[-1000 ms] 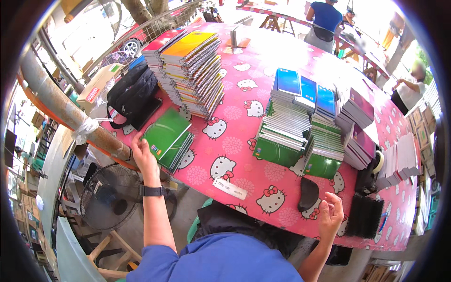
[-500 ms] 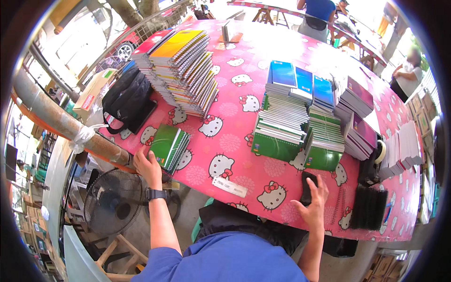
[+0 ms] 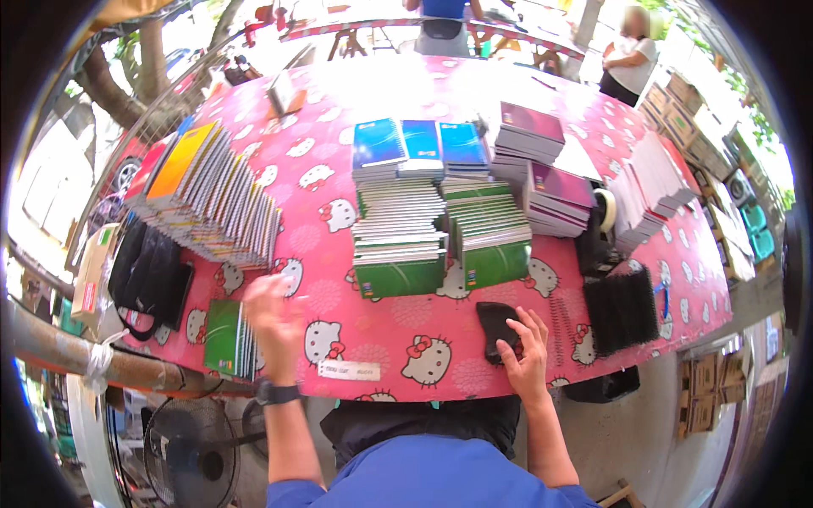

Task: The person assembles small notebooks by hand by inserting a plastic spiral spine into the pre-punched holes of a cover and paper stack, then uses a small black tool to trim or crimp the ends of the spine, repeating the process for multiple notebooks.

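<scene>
My left hand (image 3: pixel 273 326) is raised beside a small stack of green notebooks (image 3: pixel 222 339) at the table's left front. Motion smears its fingers, and I see nothing held in it. On the right, my right hand (image 3: pixel 527 354) has its fingers apart, at the edge of a flat, curved black object (image 3: pixel 494 332) whose kind I cannot make out. Its thumb seems to touch that object. Beyond the hands stand two stacks of green spiral notebooks, one on the left (image 3: pixel 398 278) and one on the right (image 3: pixel 500 258). Blue notebooks (image 3: pixel 378 142) lie behind them.
Tall piles of spiral notebooks (image 3: pixel 182 165) and a black bag (image 3: pixel 144 271) occupy the left side. Purple notebooks (image 3: pixel 561 184), a tape roll (image 3: pixel 605 210) and black bristly coils (image 3: pixel 622 313) are on the right. A white strip (image 3: pixel 350 371) lies in front; a fan (image 3: pixel 190 449) stands below.
My left hand has lifted off the small green stack and moved right. My right hand stays by the black object. The view has turned to the right.
</scene>
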`<act>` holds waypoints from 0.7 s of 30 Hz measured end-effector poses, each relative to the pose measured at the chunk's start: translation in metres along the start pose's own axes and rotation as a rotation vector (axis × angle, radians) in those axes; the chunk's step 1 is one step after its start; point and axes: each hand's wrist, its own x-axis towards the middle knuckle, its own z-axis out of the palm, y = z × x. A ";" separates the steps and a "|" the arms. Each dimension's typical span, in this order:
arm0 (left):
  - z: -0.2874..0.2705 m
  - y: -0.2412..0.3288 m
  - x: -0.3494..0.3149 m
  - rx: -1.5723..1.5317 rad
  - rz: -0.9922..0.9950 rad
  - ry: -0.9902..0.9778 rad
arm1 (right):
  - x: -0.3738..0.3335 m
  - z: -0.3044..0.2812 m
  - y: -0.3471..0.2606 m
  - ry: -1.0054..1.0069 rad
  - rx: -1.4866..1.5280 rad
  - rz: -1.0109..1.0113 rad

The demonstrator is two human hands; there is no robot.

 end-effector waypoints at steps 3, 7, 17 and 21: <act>0.062 0.080 0.024 -0.136 0.277 -0.098 | 0.006 -0.016 0.008 0.110 -0.001 0.058; 0.111 0.073 0.035 -0.210 0.338 -0.145 | 0.011 -0.039 0.032 0.269 -0.175 0.119; 0.090 0.080 0.046 -0.326 0.310 -0.137 | 0.011 -0.032 0.073 0.149 -0.506 0.193; 0.080 0.096 0.025 -0.325 0.344 -0.293 | 0.011 -0.031 0.092 0.170 -0.480 0.225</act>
